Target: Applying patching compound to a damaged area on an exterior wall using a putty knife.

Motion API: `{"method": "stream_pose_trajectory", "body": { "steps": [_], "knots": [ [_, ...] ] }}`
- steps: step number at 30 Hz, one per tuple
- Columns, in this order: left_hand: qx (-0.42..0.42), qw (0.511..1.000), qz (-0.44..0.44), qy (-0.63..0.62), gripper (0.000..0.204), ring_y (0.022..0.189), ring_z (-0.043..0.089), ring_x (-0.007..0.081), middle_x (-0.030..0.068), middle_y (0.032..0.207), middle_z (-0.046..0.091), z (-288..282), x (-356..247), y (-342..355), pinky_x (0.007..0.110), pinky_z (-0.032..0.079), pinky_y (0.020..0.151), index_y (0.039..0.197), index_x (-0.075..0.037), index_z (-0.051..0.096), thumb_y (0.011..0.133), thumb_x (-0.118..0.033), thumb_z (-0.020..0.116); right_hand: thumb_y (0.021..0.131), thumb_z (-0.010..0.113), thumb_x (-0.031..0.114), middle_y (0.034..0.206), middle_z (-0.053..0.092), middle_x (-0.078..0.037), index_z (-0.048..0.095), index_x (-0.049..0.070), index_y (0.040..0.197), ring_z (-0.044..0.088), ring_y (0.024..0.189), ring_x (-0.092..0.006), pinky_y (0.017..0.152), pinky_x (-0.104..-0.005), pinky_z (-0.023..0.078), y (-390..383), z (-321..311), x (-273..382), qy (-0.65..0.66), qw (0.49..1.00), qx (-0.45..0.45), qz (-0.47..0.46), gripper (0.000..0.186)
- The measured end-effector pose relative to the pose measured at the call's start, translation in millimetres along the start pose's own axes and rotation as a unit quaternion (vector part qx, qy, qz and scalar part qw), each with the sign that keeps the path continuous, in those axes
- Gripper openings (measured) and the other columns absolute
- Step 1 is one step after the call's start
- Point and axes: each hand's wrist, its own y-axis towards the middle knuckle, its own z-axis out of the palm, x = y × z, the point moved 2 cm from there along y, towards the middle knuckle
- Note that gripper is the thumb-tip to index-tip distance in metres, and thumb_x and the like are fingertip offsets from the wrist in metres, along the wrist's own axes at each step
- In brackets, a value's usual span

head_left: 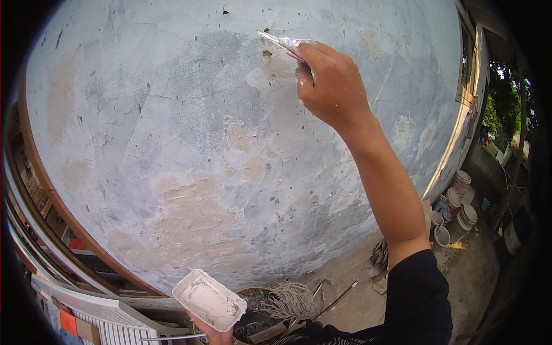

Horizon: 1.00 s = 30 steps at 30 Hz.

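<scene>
High on the weathered pale blue wall (144, 126), my right hand (334, 86) is closed around a putty knife (273, 38) seen almost edge-on and smeared with white filler. Its tip is at the wall beside small dark holes (266, 53); whether it touches cannot be made out. White specks dot my fingers. Down at the lower edge, my left hand (220, 334) grips a rectangular tub (181, 283) from below, its fingers mostly hidden. Pale pinkish-white filler (207, 300) coats the inside of the tub.
Beige filler patches (195, 213) and cracks mark the wall. A mop head (292, 300) and a stick (339, 296) lie below at its foot. Several paint buckets (467, 217) stand far right. On the left are a brown frame (52, 192) and a white slatted piece (118, 330).
</scene>
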Motion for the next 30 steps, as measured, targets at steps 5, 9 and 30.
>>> {"method": "stream_pose_trajectory", "body": {
  "steps": [5,9,30],
  "knots": [
    [-0.006,0.999,0.032,0.024,0.059,0.108,0.063,0.0305,0.0064,0.124,0.062,-4.3,-8.3,-6.7,0.051,0.053,0.091,0.135,-0.017,0.052,0.097,-0.059,0.035,0.080,0.062,0.004,0.082,0.068,-0.012,0.067,0.003,0.084,0.066,0.081,-0.0299,0.072,-0.0389,0.055,-2.6,56.9,-14.7,-0.102,0.992,-0.058,-0.042,0.007],
    [-0.012,1.000,0.011,0.014,0.060,0.108,0.063,0.0303,0.0062,0.124,0.062,-4.5,-6.2,-1.4,0.051,0.052,0.091,0.135,-0.017,0.052,0.097,-0.060,0.035,0.076,0.065,0.003,0.082,0.066,-0.011,0.067,0.004,0.084,0.065,0.083,-0.0302,0.075,-0.0395,0.055,-12.9,74.4,-5.7,-0.120,0.991,-0.058,-0.006,0.009],
    [0.170,0.981,-0.091,-0.029,0.061,0.116,0.061,0.0332,0.0108,0.133,0.059,57.4,31.1,-17.8,0.052,0.052,0.096,0.141,-0.012,0.047,0.099,-0.055,0.035,0.097,0.062,0.013,0.090,0.068,-0.004,0.064,-0.001,0.100,0.062,0.079,-0.0079,0.071,-0.0252,0.052,-188.9,-45.1,101.6,0.603,0.600,0.091,0.518,0.015]
  ]
}}
